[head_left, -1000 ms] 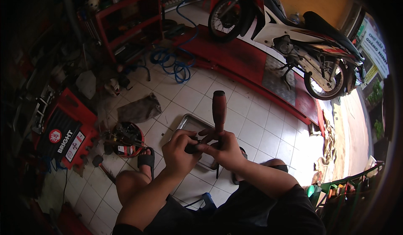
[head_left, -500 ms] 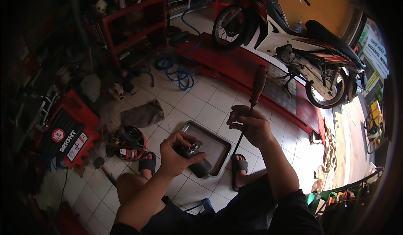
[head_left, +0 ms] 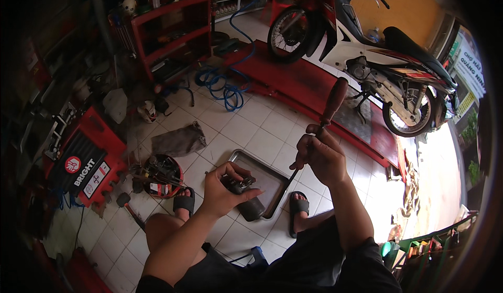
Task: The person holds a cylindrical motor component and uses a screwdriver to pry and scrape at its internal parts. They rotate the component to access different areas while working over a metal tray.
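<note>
My left hand [head_left: 222, 191] is wrapped round a dark cylindrical metal part [head_left: 251, 209], with a shinier fitting at its upper end between thumb and fingers. It is held above the left side of a shallow metal tray [head_left: 270, 182] on the floor. To the right, my right hand [head_left: 326, 159] grips a long screwdriver [head_left: 334, 103] by its shaft, just below the reddish handle. The handle points up and the thin shaft slants down toward the tray's right edge. The tip is hard to make out. Screwdriver and metal part are apart.
A red bowl of tools [head_left: 173, 188], a mallet [head_left: 126, 203] and a grey cloth [head_left: 179, 139] lie to my left, near a red case [head_left: 86, 167]. Ahead, a motorbike [head_left: 367, 65] stands on a red lift platform [head_left: 293, 78]. A blue hose [head_left: 230, 96] coils beside a red shelf [head_left: 173, 36].
My right hand has closed further round the screwdriver shaft and risen slightly, and the handle has shifted right. My left hand keeps nearly the same place, with the metal part turned slightly.
</note>
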### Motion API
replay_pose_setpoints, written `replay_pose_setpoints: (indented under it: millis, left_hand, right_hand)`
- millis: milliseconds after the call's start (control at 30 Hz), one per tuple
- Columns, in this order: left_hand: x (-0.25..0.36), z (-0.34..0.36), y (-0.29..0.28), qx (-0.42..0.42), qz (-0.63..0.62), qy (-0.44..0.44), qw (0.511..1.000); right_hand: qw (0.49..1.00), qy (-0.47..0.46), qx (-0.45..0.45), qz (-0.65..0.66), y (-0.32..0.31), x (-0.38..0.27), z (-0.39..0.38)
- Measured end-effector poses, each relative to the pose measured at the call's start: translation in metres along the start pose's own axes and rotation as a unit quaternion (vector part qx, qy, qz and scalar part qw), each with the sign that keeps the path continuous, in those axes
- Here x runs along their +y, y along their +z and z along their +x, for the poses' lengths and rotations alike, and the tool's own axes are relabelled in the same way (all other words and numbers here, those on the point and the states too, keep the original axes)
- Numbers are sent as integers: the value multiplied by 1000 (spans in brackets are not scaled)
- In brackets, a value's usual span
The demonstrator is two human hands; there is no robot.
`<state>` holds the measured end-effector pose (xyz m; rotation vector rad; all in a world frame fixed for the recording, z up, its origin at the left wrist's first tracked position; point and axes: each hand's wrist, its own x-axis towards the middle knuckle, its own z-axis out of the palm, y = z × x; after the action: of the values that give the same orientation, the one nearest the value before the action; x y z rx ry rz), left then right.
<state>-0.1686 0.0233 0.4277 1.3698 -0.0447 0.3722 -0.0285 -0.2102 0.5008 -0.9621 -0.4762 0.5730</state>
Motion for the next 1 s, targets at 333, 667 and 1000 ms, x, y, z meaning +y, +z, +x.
replay_pose_setpoints:
  millis: [333,667,1000]
  left_hand:
    - [-6,-7,1,-39,71,-4,997]
    - [-3,-5,6,-57,98,5,994]
    - [-3,-4,9,-57,92,11,994]
  right_hand:
    - [974,-194,-103,-58,27,-4,-24]
    - [961,-188,-86,-185,30,-1,-27]
    - [960,-197,-80,-181,28,-6,-29]
